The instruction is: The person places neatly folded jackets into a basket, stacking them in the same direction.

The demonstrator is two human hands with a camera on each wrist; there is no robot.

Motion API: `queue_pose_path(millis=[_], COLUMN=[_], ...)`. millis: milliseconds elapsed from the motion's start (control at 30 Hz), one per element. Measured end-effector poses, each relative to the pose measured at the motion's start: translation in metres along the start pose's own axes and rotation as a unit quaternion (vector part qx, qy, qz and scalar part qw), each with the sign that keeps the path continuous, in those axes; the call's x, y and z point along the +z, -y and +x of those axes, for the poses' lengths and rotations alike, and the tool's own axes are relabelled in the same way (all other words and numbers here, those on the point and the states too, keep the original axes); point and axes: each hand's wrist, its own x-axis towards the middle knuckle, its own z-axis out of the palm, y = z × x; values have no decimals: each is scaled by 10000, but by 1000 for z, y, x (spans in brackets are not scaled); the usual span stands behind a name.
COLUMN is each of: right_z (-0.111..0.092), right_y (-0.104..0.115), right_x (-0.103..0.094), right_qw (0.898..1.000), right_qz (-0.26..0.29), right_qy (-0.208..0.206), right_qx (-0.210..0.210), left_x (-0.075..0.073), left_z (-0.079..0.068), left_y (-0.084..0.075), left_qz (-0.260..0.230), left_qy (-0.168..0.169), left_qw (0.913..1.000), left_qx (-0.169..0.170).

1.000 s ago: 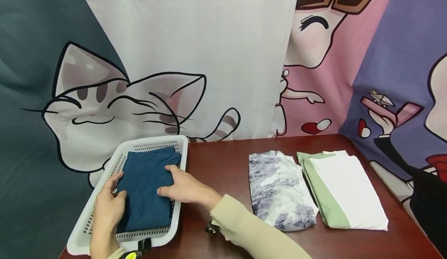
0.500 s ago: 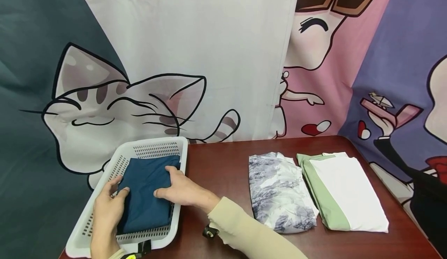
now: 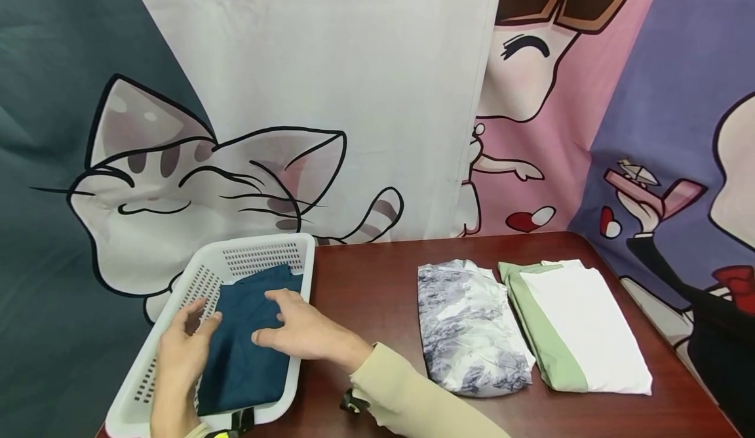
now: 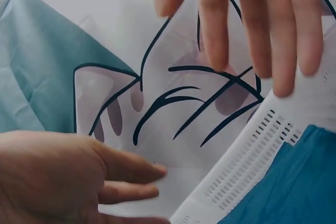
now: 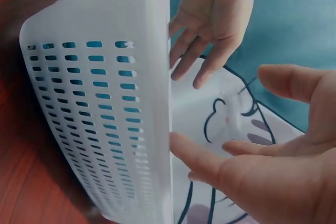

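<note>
Blue cloth [image 3: 243, 359] lies folded in the basket [image 3: 265, 254], probably light, soft and floppy, best held beneath both sides. Left hand [image 3: 181, 354] and right hand [image 3: 303, 330] hover there, fingers loosely extended, gripping nothing.

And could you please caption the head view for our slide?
Left hand and right hand, open, flank folded blue cloth in a white basket.

Blue cloth [image 3: 243, 359] inside white basket [image 3: 253, 254]
</note>
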Motion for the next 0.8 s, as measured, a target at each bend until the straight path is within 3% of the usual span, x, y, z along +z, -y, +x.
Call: queue_pose_path(millis=[267,367,667,800], right_z=[-26,-37,-70,-90], right_y=[-13,-23,-54,-70], right_x=[-20,-32,-77,-96], right_qw=[9944,9893,9747,9659], right_qz=[739,887,925,943], right_qy=[-726,-1105,-1972,-2340], right_qx=[-202,-336,-512,-586], left_x=[3,8,39,57], left_z=[-12,-16,-34,-44], left_y=[-14,-21,-49,-61], left_qz=[-59,-27,-345,-444], left_qy=[-34,-45,-136,125], left_qw=[9995,9985,9879,9839], left_qx=[296,550,1506,1725])
